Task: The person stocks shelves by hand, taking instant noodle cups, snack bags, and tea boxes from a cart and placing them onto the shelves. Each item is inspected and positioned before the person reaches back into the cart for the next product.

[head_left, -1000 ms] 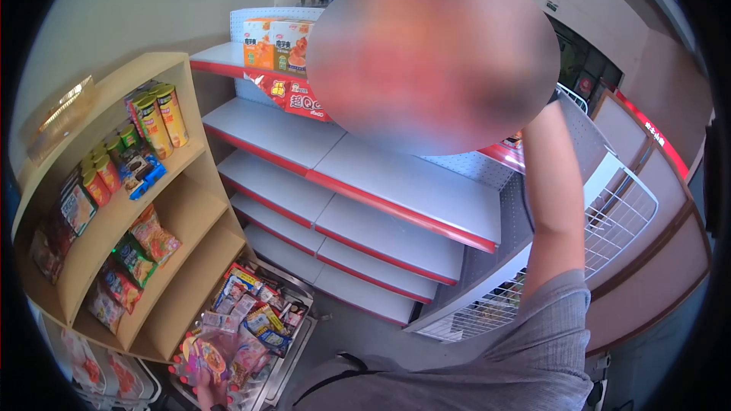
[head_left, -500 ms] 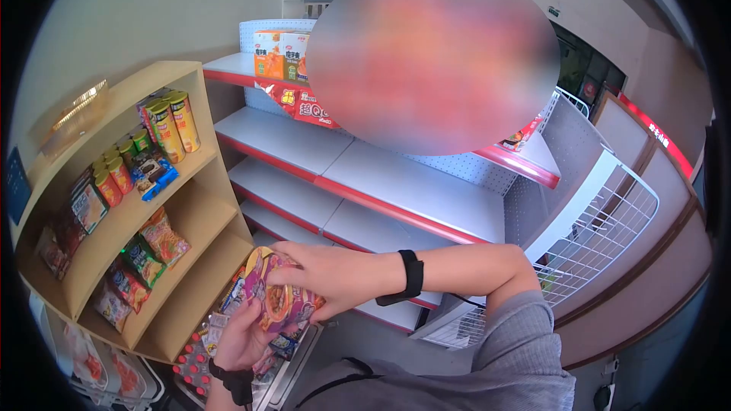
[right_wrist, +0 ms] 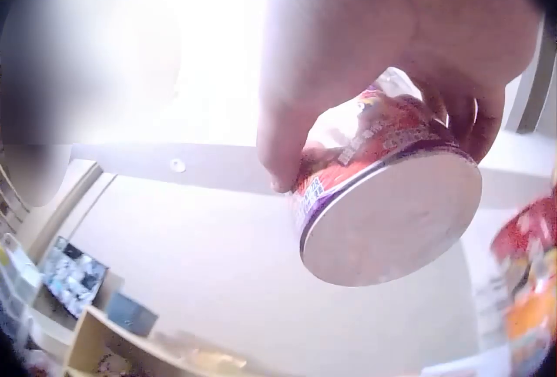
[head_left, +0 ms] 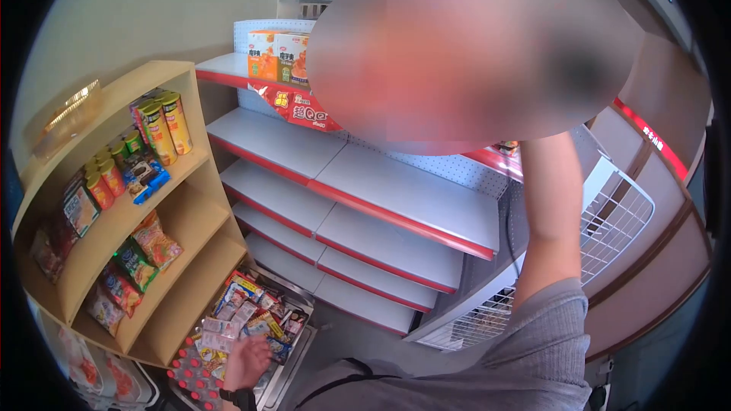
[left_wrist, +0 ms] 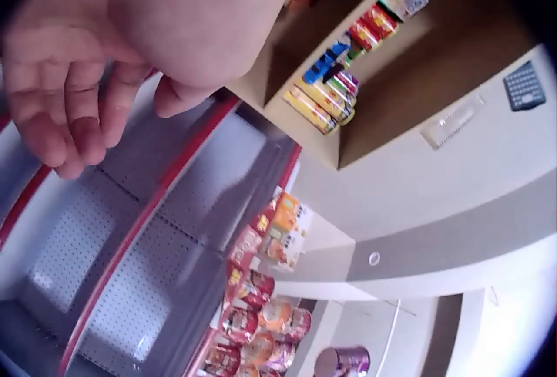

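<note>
My raised right hand (right_wrist: 392, 37) grips a round instant noodle tub (right_wrist: 392, 220) from above, thumb on one side and fingers on the other. The tub is red and purple, and its white base faces the right wrist camera, tilted. The blurred patch covers this hand in the head view. My left hand (head_left: 249, 360) holds nothing, its fingers loosely bent, above a crate (head_left: 293, 365) of mixed snack packets (head_left: 255, 308). On the top shelf, several red and orange noodle tubs (left_wrist: 258, 325) stand stacked in the left wrist view.
Orange-and-white snack boxes (head_left: 278, 57) stand at the left of the top shelf. Grey shelves (head_left: 403, 194) with red edges lie below. A wooden rack (head_left: 221, 217) with cans and bags is at left, a wire basket (head_left: 620, 209) at right. Red-capped bottles (head_left: 194, 380) are near the crate.
Both hands came together on a purple noodle tub half a second ago. Since then the right hand has lifted it high towards the top shelf, and the left has let go and stayed low over the crate.
</note>
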Motion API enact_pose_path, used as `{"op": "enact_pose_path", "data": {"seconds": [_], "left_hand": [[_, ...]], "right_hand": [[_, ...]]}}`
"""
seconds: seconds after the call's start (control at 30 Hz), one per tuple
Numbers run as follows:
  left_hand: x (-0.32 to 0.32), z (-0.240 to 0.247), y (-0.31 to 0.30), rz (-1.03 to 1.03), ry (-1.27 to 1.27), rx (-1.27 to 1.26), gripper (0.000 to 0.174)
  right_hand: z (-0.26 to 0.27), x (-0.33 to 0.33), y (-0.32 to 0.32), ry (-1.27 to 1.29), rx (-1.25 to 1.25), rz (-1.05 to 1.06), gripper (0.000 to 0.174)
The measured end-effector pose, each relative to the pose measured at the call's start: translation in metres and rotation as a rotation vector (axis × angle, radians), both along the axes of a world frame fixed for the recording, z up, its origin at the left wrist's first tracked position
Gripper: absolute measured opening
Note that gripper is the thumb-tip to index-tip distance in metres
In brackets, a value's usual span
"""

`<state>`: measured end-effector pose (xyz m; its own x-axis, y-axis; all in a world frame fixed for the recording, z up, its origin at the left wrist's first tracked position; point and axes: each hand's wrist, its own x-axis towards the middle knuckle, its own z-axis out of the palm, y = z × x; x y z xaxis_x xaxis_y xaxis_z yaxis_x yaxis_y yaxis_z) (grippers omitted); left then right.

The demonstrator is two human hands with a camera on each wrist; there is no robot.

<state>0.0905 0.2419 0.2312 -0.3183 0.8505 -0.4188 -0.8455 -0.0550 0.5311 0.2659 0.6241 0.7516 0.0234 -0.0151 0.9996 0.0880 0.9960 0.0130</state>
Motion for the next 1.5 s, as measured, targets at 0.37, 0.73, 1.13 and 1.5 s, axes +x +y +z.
{"op": "enact_pose_path", "data": {"seconds": [0.37,0.73,1.13,1.5], "left_hand": [[0.018,-0.088,-0.004,0.317,-0.145,-0.073,0.030],[0.006,-0.089,0.021,0.480,-0.200,0.008,0.031],[0.013,-0.093,0.033,0.466,-0.170,0.002,0.025],[0.032,-0.095,0.025,0.431,-0.238,-0.121,0.022]], "right_hand": [[0.159,0.075,0.247,-0.229,-0.140,-0.372,0.116],[0.124,0.044,0.261,-0.212,-0.462,-0.524,0.113],[0.107,0.047,0.274,-0.341,-0.401,-0.555,0.116],[0.060,-0.004,0.167,0.103,0.200,-0.537,0.066]]}}
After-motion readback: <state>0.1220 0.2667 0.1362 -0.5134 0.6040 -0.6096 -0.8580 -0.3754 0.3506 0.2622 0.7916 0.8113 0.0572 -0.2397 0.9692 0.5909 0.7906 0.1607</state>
